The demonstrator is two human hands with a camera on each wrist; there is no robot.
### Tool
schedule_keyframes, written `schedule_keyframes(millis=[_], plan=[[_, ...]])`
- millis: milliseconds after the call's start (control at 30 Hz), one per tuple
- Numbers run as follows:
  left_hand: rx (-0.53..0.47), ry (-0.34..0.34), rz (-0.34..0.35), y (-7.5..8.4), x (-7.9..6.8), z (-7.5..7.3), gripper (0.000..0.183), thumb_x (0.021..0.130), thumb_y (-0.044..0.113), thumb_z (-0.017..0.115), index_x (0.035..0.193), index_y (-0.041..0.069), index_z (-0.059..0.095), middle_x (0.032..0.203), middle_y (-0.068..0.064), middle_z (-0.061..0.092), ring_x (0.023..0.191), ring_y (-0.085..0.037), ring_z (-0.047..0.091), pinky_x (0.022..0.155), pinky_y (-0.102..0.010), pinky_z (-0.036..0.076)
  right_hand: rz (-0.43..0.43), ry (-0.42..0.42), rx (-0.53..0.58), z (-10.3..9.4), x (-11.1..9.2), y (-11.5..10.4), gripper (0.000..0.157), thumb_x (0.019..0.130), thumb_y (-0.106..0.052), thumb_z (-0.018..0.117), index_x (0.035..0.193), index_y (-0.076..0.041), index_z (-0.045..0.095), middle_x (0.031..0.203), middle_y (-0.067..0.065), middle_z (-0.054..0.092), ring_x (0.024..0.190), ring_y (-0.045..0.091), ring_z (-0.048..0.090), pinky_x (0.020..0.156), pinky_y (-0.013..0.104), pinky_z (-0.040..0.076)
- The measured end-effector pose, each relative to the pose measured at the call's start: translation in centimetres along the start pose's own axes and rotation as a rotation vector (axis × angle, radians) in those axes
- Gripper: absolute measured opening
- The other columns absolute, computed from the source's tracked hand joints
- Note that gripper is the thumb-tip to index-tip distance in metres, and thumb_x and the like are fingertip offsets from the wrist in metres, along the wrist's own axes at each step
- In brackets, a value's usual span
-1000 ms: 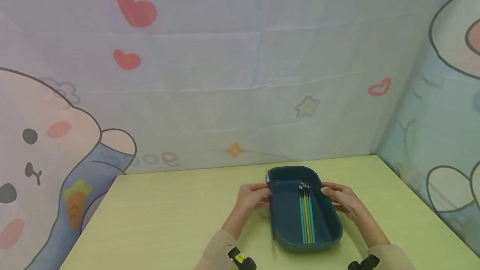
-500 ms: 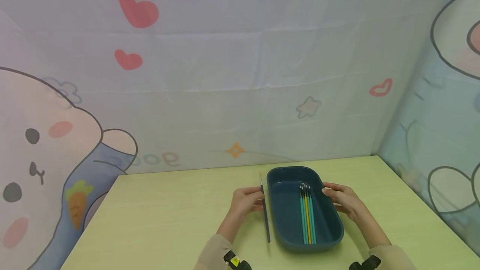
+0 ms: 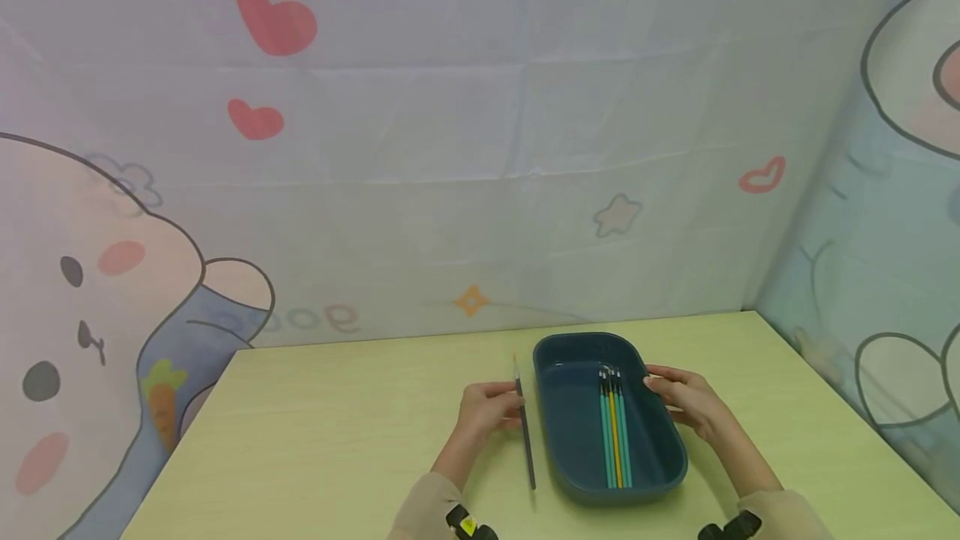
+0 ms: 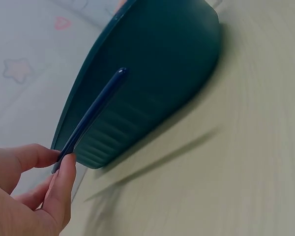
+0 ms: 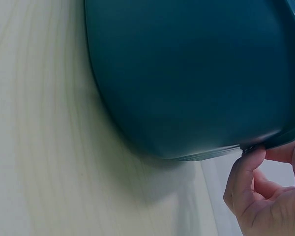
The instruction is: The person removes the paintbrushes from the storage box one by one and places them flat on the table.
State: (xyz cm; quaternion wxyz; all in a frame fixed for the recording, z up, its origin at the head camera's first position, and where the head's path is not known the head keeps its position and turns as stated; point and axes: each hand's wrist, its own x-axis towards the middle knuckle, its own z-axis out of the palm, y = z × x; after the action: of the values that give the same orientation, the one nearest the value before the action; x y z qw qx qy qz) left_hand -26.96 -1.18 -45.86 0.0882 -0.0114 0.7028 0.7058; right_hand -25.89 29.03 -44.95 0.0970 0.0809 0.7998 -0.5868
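Note:
My left hand pinches a dark-handled paintbrush between thumb and fingers, just left of a dark teal plastic tray. The brush's bristles point toward the back wall, and in the left wrist view its handle stands off the table with its shadow apart below. At the tray's right side, my right hand grips the rim with thumb and fingers, as the right wrist view also shows. Several thin paintbrushes with green and yellow handles lie side by side in the tray, bristles toward the back.
The pale yellow table extends left of the tray and to the right of it. A printed cloth backdrop rises behind the table's back edge, and a second panel stands along the right edge.
The dark paintbrush, at the tray's left rim before, has moved left with my left hand and is now apart from the tray. The right hand and tray stay nearly still.

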Motion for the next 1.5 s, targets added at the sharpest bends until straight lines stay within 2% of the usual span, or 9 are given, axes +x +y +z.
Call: schedule_keyframes(millis=[100, 233, 467, 733, 933, 1167, 1500], plan=[[0.020, 0.014, 0.007, -0.4, 0.2, 0.0, 0.037, 0.077, 0.003, 0.062, 0.112, -0.007, 0.059, 0.090, -0.017, 0.068, 0.062, -0.010, 0.063, 0.063, -0.028, 0.058, -0.001, 0.004, 0.002, 0.0, 0.0, 0.0, 0.062, 0.088, -0.034, 0.053, 0.138, -0.003, 0.034, 0.129, 0.021, 0.050, 0.093, 0.011, 0.060, 0.076, 0.030, 0.054], [0.049, 0.025, 0.015, -0.6, 0.2, 0.0, 0.036, 0.077, 0.003, 0.063, 0.111, -0.007, 0.060, 0.091, -0.020, 0.068, 0.063, -0.011, 0.064, 0.063, -0.030, 0.058, 0.000, 0.008, 0.011, 0.0, 0.1, 0.0, 0.061, 0.088, -0.034, 0.054, 0.137, -0.002, 0.034, 0.124, 0.018, 0.054, 0.091, 0.010, 0.061, 0.075, 0.029, 0.054], [0.115, 0.046, 0.069, -1.2, 0.3, -0.1, 0.034, 0.076, 0.000, 0.064, 0.108, -0.010, 0.060, 0.091, -0.023, 0.068, 0.060, -0.019, 0.067, 0.056, -0.029, 0.058, 0.010, 0.015, -0.001, 0.1, 0.1, 0.0, 0.062, 0.088, -0.035, 0.054, 0.137, -0.002, 0.035, 0.128, 0.020, 0.051, 0.096, 0.013, 0.060, 0.078, 0.032, 0.054], [0.205, 0.102, 0.089, -1.9, 0.6, -0.1, 0.033, 0.073, 0.000, 0.065, 0.105, -0.008, 0.063, 0.088, -0.021, 0.069, 0.054, -0.017, 0.066, 0.050, -0.026, 0.056, 0.015, 0.017, 0.010, 0.2, 0.2, 0.0, 0.062, 0.087, -0.035, 0.055, 0.137, -0.002, 0.036, 0.127, 0.020, 0.052, 0.095, 0.012, 0.060, 0.078, 0.032, 0.054], [0.277, 0.124, 0.123, -2.1, 0.6, 0.2, 0.032, 0.073, -0.002, 0.066, 0.105, -0.008, 0.063, 0.092, -0.022, 0.067, 0.055, -0.018, 0.065, 0.047, -0.025, 0.055, 0.014, 0.017, 0.027, 0.2, 0.2, 0.0, 0.062, 0.087, -0.033, 0.055, 0.136, -0.001, 0.036, 0.125, 0.018, 0.055, 0.091, 0.010, 0.061, 0.076, 0.030, 0.054], [0.390, 0.164, 0.154, -2.3, 0.6, 0.6, 0.031, 0.071, -0.004, 0.066, 0.101, -0.008, 0.064, 0.088, -0.020, 0.068, 0.056, -0.019, 0.066, 0.047, -0.021, 0.054, 0.019, 0.017, 0.019, 0.3, 0.2, 0.0, 0.062, 0.087, -0.034, 0.055, 0.137, -0.002, 0.035, 0.128, 0.021, 0.051, 0.092, 0.011, 0.060, 0.076, 0.031, 0.054], [0.444, 0.180, 0.189, -2.3, 0.6, 0.7, 0.030, 0.069, -0.004, 0.067, 0.098, -0.009, 0.065, 0.082, -0.018, 0.069, 0.056, -0.018, 0.066, 0.046, -0.019, 0.053, 0.014, 0.012, 0.031, 0.3, 0.1, 0.0, 0.062, 0.087, -0.033, 0.056, 0.137, -0.002, 0.035, 0.123, 0.017, 0.056, 0.090, 0.009, 0.061, 0.075, 0.030, 0.054]])
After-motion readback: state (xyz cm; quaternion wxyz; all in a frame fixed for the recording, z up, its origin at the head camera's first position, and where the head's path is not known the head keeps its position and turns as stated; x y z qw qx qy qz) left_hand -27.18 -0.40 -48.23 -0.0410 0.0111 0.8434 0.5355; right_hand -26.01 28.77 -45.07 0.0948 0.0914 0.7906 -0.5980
